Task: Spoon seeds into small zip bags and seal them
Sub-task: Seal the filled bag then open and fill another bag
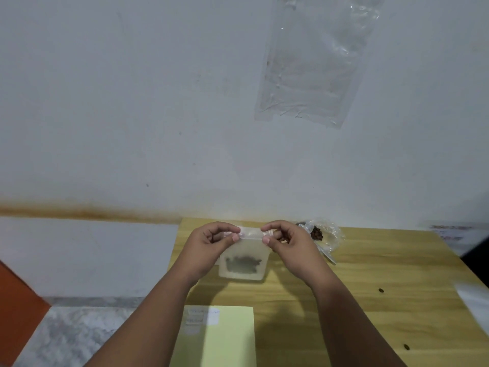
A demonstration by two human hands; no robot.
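Left hand (pixel 211 242) and right hand (pixel 288 245) each pinch the top strip of 1 small zip bag (pixel 243 271), thumb against forefinger, over the wooden table (pixel 370 260). Dark seeds (pixel 244 261) sit low inside the bag. 1 clear supply bag (pixel 321 234) of brown seeds lies behind the right hand. 1 yellow sheet (pixel 227 337) lies at the near edge.

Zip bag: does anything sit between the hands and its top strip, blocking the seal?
Nothing visible does. The left hand and right hand pinch both ends of the top strip of the zip bag; the strip between them is bare.
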